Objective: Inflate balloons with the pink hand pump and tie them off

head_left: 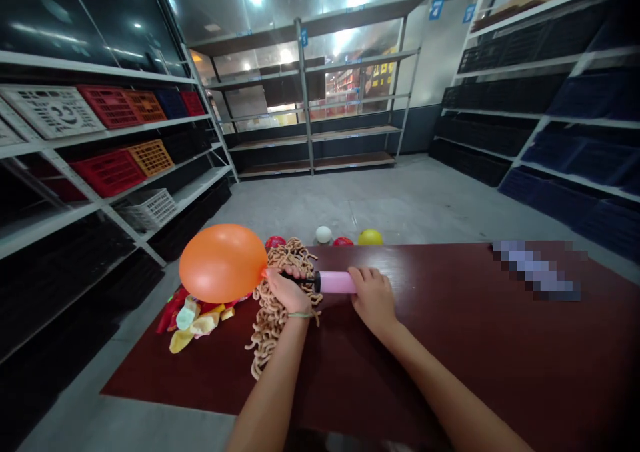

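Note:
A large inflated orange balloon (pixel 223 263) hangs at the left, its neck pinched in the fingers of my left hand (pixel 289 292). The black nozzle end of a balloon pump (pixel 335 282) lies close by that hand, partly hidden behind its fingers. My right hand (pixel 374 299) is wrapped round the pump's pink barrel at its right end. Beneath my left wrist lies a heap of tan curly cords (pixel 270 325), spread over the table. Several uninflated balloons (pixel 197 323), yellow, pale green and red, lie under and before the orange one.
The dark red table (pixel 450 345) fills the foreground, with a blurred-out oblong item (pixel 535 269) at its far right. Past the far edge sit a white balloon (pixel 323 235), a yellow one (pixel 370 237) and red ones. Shelves with crates (pixel 113 172) stand at left and right.

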A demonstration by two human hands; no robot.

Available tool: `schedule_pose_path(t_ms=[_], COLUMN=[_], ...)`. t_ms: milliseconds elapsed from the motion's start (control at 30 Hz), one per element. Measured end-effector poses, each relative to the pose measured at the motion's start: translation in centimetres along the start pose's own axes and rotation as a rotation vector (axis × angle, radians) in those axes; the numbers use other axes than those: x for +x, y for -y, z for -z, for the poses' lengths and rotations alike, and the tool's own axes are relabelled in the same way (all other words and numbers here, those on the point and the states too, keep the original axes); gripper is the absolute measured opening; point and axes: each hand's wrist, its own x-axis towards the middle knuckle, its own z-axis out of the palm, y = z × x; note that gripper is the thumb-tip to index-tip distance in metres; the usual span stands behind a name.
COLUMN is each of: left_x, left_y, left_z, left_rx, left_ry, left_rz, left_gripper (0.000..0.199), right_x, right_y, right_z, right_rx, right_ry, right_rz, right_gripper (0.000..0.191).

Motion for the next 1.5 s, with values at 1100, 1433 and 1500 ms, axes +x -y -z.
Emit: schedule_pose_path(t_ms=[1100,1433,1500], left_x=[0.6,1.0,0.4], left_y=[-1.0,-1.6,-1.1], left_z=[-0.2,0.0,0.0], left_rx=[-0.014,-0.051,-0.035], left_ry=[0.160,-0.003,0.015], left_rz=[0.014,0.041,0.065], left_gripper=[0.036,0.031,0.031], right_x=[0.1,-0.4,-0.8], right_y=[-3.0,-1.6,0.1], right_z=[0.7,0.7,0.7], right_rx=[-0.008,0.029,0.077], right_ry=[0.005,-0.021,0.026], right_rz=[0.077,-0.001,0.042], right_gripper=[0.053,0.050,0.056])
